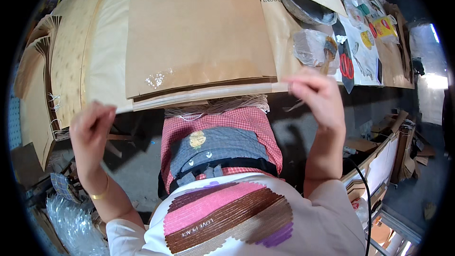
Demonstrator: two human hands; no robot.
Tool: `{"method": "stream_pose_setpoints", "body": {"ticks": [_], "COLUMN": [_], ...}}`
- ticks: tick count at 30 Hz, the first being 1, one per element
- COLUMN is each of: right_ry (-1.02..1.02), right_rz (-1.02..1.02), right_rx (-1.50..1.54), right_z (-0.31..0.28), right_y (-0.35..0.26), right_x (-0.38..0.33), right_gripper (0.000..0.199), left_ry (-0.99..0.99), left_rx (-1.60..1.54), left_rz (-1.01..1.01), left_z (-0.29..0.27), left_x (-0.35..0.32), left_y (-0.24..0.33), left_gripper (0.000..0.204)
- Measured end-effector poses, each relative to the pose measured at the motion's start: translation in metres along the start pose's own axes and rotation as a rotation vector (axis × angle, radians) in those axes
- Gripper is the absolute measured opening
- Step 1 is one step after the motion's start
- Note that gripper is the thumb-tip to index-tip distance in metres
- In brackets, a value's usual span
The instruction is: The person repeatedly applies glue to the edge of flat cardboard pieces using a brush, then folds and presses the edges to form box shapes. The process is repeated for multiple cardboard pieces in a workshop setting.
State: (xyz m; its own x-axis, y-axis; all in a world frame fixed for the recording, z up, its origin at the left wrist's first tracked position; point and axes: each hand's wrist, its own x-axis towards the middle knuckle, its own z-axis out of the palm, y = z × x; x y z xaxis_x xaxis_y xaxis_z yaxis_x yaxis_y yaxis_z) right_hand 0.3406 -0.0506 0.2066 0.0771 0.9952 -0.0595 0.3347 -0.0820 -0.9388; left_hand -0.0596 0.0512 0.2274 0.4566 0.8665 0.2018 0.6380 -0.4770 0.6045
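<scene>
Brown paper sheets (199,33) — both hands' fingers, left (92,125) and right (315,97), pinch their near edge.

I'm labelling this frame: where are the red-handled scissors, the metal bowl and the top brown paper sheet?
red-handled scissors (346,66), head view, on the red handle loops.
metal bowl (303,8), head view, on its dark inner wall.
top brown paper sheet (194,28), head view, on its bare middle.

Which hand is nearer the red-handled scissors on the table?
Right. The right hand is at the near right corner of the brown paper stack, just left of and below the red-handled scissors. The left hand is far across, at the stack's near left edge.
</scene>
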Motion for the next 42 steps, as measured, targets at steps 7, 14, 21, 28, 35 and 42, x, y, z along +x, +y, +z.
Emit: {"method": "stream_pose_setpoints", "body": {"ticks": [7, 14, 21, 28, 35, 42], "right_ry": [0.106, 0.22, -0.019, 0.48, 0.093, 0.101], "right_rz": [0.218, 0.055, 0.385, -0.241, -0.545, 0.248], "right_rx": [-0.123, -0.169, 0.442, -0.408, -0.547, -0.037], "right_z": [0.014, 0.023, 0.013, 0.053, 0.051, 0.052], "right_y": [0.082, 0.12, 0.1, 0.105, 0.093, 0.087], "right_x": [0.062, 0.061, 0.057, 0.06, 0.061, 0.088], "right_gripper": [0.008, 0.008, 0.024, 0.027, 0.011, 0.011], "left_ry": [-0.07, 0.04, 0.439, -0.019, -0.123, -0.216], "left_rx": [-0.197, -0.116, 0.677, 0.161, 0.095, -0.147], "left_rz": [-0.245, -0.373, 0.152, 0.258, 0.218, -0.26], "left_z": [0.073, 0.085, 0.092, 0.099, 0.084, 0.082], "left_x": [0.036, 0.028, 0.032, 0.015, 0.021, 0.052], "left_y": [-0.092, -0.108, -0.069, -0.071, -0.078, -0.096], "left_gripper": [0.007, 0.011, 0.018, 0.041, 0.04, 0.026]}}
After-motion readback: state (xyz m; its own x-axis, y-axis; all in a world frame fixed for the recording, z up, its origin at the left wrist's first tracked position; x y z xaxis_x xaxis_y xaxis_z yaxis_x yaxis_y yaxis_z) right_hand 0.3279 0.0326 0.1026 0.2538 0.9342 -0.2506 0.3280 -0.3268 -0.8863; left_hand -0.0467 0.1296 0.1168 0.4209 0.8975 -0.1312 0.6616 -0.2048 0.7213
